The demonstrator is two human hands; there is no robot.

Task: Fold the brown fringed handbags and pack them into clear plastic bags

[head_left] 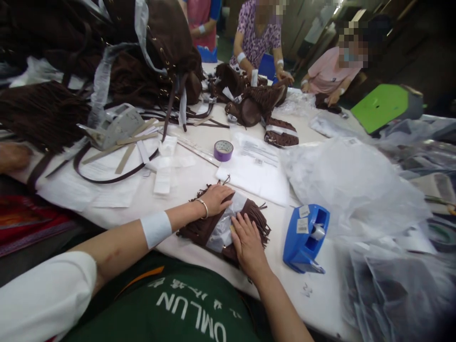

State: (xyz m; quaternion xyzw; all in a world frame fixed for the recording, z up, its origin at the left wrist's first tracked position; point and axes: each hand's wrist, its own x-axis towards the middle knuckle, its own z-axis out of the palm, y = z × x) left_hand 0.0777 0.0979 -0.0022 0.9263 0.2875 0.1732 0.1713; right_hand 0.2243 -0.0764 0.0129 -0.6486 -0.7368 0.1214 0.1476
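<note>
A brown fringed bundle (201, 230) lies on the white table in front of me, with a clear plastic band (218, 232) around its middle. My left hand (215, 199) rests flat on its upper left part, fingers stretched over the band's edge. Across the lower right of the band lies my right hand (247, 242), fingers spread and pressing on the surface. To the right of the bundle stands a blue tape dispenser (306, 237). A roll of purple tape (223, 150) sits above the bundle, beside a white printed sheet in plastic (258, 166).
Brown fringed bags (135, 76) pile up at the back left, near a grey dispenser (116, 126) and paper strips. Plastic bags (356, 185) cover the right side. A smaller banded bundle (281, 132) lies further back. Several people work across the table by a green dispenser (381, 107).
</note>
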